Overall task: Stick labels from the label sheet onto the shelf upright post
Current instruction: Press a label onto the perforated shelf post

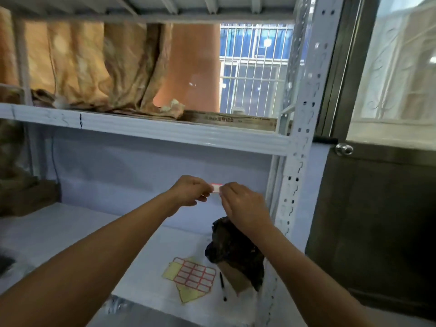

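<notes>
A small white label with a red border (216,187) is held in the air between both hands, above the lower shelf. My left hand (192,190) pinches its left end and my right hand (243,204) pinches its right end. The label sheet (194,276), a grid of red-bordered labels on yellow backing, lies flat on the lower shelf board below my hands. The white perforated upright post (299,147) stands to the right of my right hand, a short gap away.
A black pen (222,287) lies right of the sheet. A dark crumpled bag on a brown object (236,253) sits beside the post. The middle shelf beam (165,133) runs above my hands, with cloth and cardboard on it. A metal door with a knob (344,149) is at the right.
</notes>
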